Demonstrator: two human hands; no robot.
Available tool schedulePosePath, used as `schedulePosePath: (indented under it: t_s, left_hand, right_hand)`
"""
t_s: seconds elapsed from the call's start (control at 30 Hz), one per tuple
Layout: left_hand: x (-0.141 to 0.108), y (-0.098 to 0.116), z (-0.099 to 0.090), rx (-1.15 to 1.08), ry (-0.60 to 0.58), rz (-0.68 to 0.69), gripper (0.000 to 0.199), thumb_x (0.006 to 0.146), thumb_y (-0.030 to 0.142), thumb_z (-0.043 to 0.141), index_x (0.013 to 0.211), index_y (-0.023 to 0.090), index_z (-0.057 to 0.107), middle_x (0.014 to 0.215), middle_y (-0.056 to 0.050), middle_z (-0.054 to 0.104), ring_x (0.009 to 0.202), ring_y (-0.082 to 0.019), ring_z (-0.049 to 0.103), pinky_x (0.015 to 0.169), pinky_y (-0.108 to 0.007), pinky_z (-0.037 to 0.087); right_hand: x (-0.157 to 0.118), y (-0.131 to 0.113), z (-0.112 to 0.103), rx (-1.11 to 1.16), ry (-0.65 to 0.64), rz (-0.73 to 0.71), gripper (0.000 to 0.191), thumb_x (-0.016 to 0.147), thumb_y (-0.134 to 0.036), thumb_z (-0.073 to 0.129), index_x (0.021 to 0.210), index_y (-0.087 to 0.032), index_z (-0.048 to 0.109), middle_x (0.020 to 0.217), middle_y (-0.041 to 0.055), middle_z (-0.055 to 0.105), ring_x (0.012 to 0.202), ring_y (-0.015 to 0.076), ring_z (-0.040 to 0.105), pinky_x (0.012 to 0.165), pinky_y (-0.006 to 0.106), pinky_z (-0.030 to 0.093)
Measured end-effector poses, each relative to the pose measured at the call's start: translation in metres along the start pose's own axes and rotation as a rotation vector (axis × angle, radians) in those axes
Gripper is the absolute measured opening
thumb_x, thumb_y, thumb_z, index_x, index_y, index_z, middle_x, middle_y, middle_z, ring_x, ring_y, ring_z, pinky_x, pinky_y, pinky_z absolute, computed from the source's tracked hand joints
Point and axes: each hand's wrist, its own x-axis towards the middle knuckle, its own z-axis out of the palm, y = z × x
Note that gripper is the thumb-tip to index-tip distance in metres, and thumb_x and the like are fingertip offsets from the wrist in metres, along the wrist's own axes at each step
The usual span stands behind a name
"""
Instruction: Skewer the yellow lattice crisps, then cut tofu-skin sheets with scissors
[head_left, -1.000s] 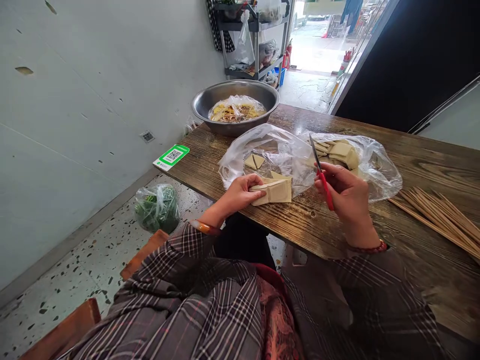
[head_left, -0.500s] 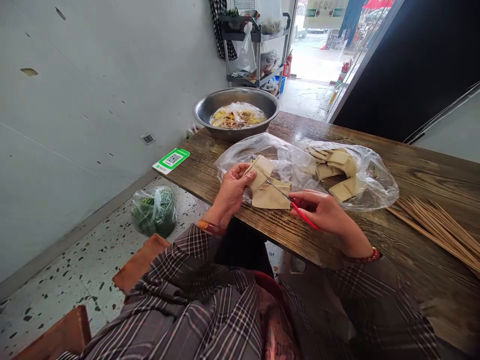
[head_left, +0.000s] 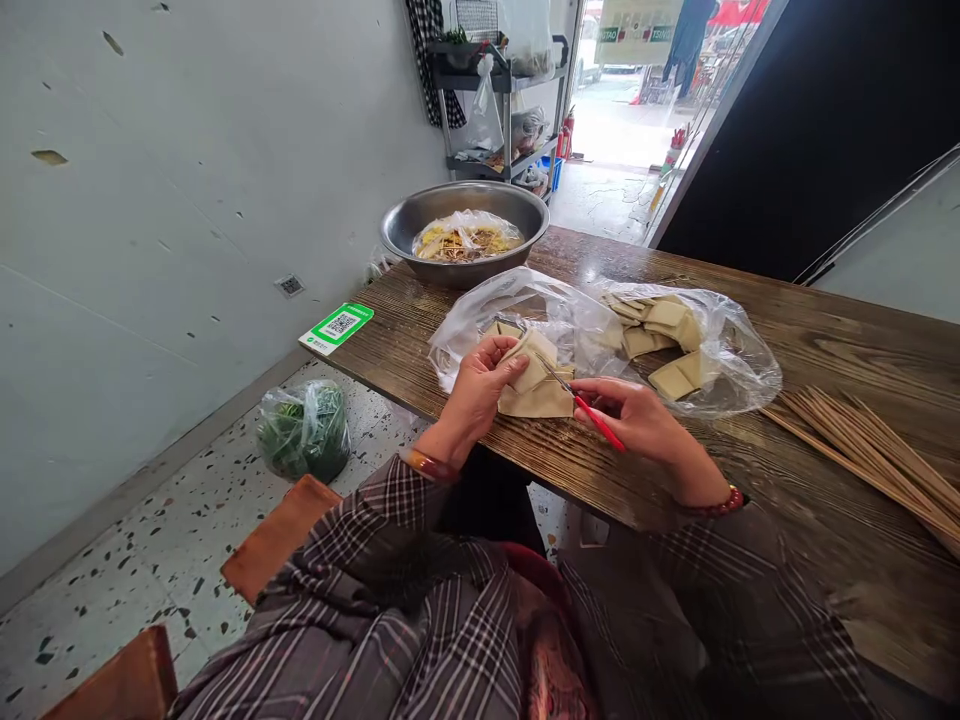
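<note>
My left hand (head_left: 478, 392) pinches a folded beige sheet (head_left: 537, 360) above the table's near edge. Red-handled scissors (head_left: 598, 420) are gripped in my right hand (head_left: 637, 415), their blades pointing up and left against the held sheet. Under the blades, another beige sheet (head_left: 536, 403) lies at the mouth of a clear plastic bag (head_left: 465, 322). To the right, a second clear bag (head_left: 750, 375) holds several folded beige pieces (head_left: 667, 325). Whether the blades are apart is too small to tell.
A metal bowl (head_left: 397, 235) with a bagged yellow and brown mass stands at the back of the wooden table (head_left: 840, 340). Thin sticks (head_left: 870, 450) lie at right, a green QR card (head_left: 337, 328) at the left corner. Bagged greens (head_left: 304, 430) sit on the floor near a stool (head_left: 281, 535).
My left hand and the held sheet have shifted slightly right, closer to the scissors. The view has also moved a little. Both hands keep their holds.
</note>
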Motion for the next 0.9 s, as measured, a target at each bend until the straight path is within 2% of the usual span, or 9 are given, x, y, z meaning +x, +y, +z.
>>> schedulePosePath:
  t_s: [0.13,0.23,0.37,0.47,0.63,0.9]
  left_hand:
    - [-0.002,-0.009,0.002,-0.004,-0.027,-0.082,0.033,0.06,0.028,0.086,0.082,0.015,0.066,0.075,0.001,0.067,0.065,-0.008,0.058,0.063,-0.02,0.044]
    - [-0.002,-0.014,0.001,0.001,-0.038,-0.114,0.035,0.059,0.03,0.087,0.081,0.014,0.066,0.075,0.001,0.068,0.065,-0.009,0.059,0.063,-0.02,0.045]
    - [0.0,-0.016,-0.003,-0.011,-0.049,-0.127,0.036,0.057,0.03,0.088,0.083,0.014,0.067,0.076,0.001,0.069,0.065,-0.009,0.06,0.064,-0.021,0.045]
    - [0.001,-0.016,-0.004,-0.014,-0.064,-0.139,0.036,0.058,0.031,0.088,0.083,0.014,0.067,0.075,0.001,0.069,0.064,-0.008,0.06,0.063,-0.02,0.045]
    - [-0.001,-0.015,-0.004,-0.007,-0.079,-0.15,0.036,0.059,0.031,0.088,0.083,0.014,0.067,0.077,0.0,0.07,0.066,-0.009,0.061,0.065,-0.021,0.046]
    - [-0.001,-0.012,-0.002,0.006,-0.075,-0.161,0.035,0.058,0.03,0.088,0.082,0.015,0.068,0.077,0.0,0.071,0.067,-0.01,0.061,0.066,-0.022,0.047]
  right_hand:
    - [0.001,0.003,0.002,0.061,0.005,0.027,0.05,0.08,-0.049,0.07,0.118,-0.017,0.072,0.09,0.008,0.072,0.069,0.0161,0.06,0.064,0.031,0.051]
    - [0.001,0.003,0.005,0.13,0.019,0.069,0.051,0.077,-0.049,0.073,0.115,-0.015,0.073,0.09,0.0085,0.073,0.068,0.0155,0.06,0.061,0.03,0.051]
    - [0.001,-0.001,0.009,0.302,-0.032,0.161,0.057,0.077,-0.052,0.072,0.118,-0.013,0.07,0.075,0.0048,0.069,0.056,0.0119,0.056,0.051,0.026,0.046]
    - [0.0,-0.004,0.011,0.387,-0.053,0.203,0.058,0.077,-0.054,0.072,0.116,-0.012,0.07,0.065,0.0005,0.063,0.051,0.0105,0.054,0.048,0.025,0.045]
    - [-0.001,-0.007,0.011,0.383,-0.028,0.2,0.055,0.075,-0.054,0.074,0.111,-0.012,0.072,0.059,-0.0016,0.059,0.049,0.01,0.051,0.048,0.025,0.044]
    - [0.0,-0.005,0.009,0.26,0.003,0.158,0.058,0.075,-0.055,0.072,0.112,-0.01,0.073,0.062,0.0011,0.061,0.054,0.0119,0.05,0.048,0.026,0.041]
